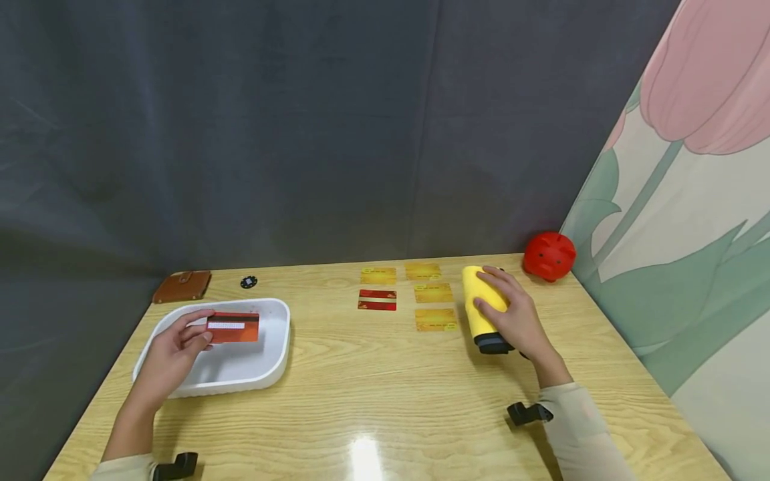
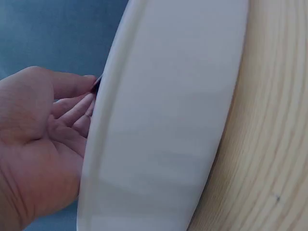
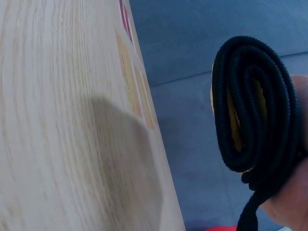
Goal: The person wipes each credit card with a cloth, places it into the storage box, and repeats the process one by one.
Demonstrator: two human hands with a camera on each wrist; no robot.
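Note:
My left hand point(image 1: 168, 357) pinches a red-orange bank card point(image 1: 237, 331) with a dark magnetic stripe and a white strip. The card hangs over the white plastic tub point(image 1: 278, 364). From the left wrist, the tub's outer wall point(image 2: 163, 115) covers most of the card, leaving a dark corner at the fingertips. On the other side, my right hand point(image 1: 512, 312) grips a rolled yellow cloth point(image 1: 477, 310) with a black edge, held tilted above the table. The right wrist view shows the roll's layered dark end point(image 3: 255, 110) and a dark strap point(image 3: 248, 214).
Several yellow cards point(image 1: 433, 292) and a red card point(image 1: 377, 304) lie at the back middle. Behind the tub are a brown wallet point(image 1: 182, 287) and a black-and-white chip point(image 1: 248, 282). A red piggy bank point(image 1: 549, 256) stands back right, by the floral wall point(image 1: 680, 267).

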